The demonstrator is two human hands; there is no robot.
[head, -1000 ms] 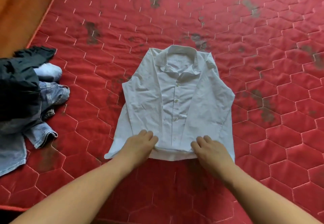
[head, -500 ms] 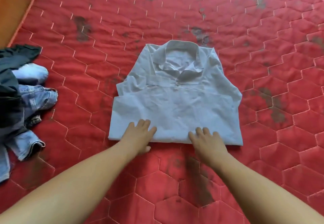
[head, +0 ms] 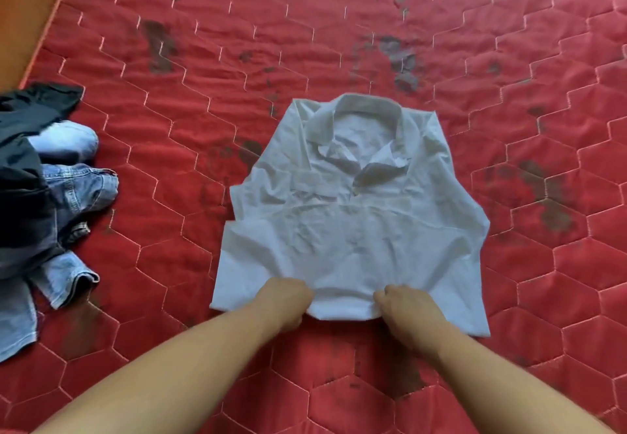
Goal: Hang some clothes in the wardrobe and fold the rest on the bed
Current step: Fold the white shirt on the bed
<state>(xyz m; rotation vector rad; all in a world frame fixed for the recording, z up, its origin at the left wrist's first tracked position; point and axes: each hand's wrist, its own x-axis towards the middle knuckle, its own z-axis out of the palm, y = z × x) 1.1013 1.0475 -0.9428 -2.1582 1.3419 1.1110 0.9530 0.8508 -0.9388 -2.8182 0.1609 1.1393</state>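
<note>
- Fingers [head: 302,292] of my left hand [head: 283,303] are curled tight into the near edge of the white shirt [head: 356,240]. The right hand [head: 405,306] grips the same edge a little way along, so both hold cloth, with a bunched stretch between them.
- The shirt lies flat on the red quilted bed [head: 475,43], collar away from me, its lower part already turned up over the front.
- I judge this to be the folding step, midway through this one garment: a further fold toward the collar looks due.
- Next move, as I read it: lift both hands together and level, carry the edge up to the collar, lay it down square, then flatten the creases. The outer corners reach wider than my grip and may sag or skew.
- Jeans [head: 78,189] and a dark garment [head: 23,168] lie heaped at the left, well apart from the shirt and not yet folded.
</note>
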